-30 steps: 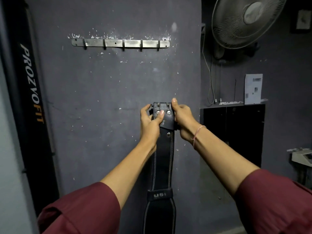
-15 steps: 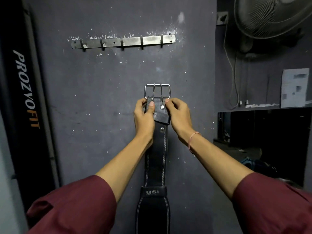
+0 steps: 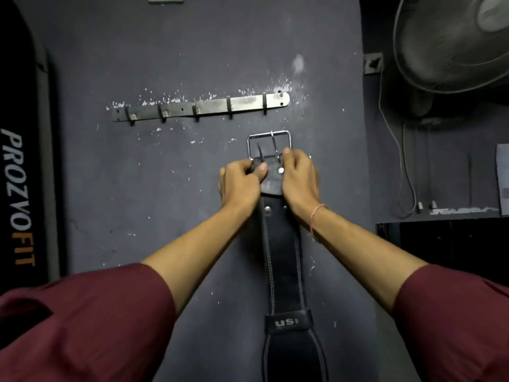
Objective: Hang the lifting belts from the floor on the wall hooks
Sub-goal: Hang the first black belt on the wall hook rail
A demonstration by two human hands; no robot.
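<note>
A black leather lifting belt (image 3: 281,260) hangs straight down in front of the dark wall, its lower end out of view. My left hand (image 3: 239,183) and my right hand (image 3: 298,177) both grip its top end, just under the steel buckle (image 3: 268,144). The buckle stands upright above my fingers. A metal hook rail (image 3: 201,107) with several hooks is fixed to the wall above. The buckle is a little below the rail's rightmost hook (image 3: 265,104) and apart from it. No belt hangs on the rail.
A black upright pad printed PROZOFIT (image 3: 19,188) stands at the left edge. A wall fan (image 3: 451,42) with hanging cables (image 3: 396,150) is at the upper right, above a dark shelf (image 3: 440,219). My maroon sleeves fill the lower corners.
Both hands have lifted the belt's top end up the wall toward the right end of the hook rail. The buckle has flipped upright above my fingers.
</note>
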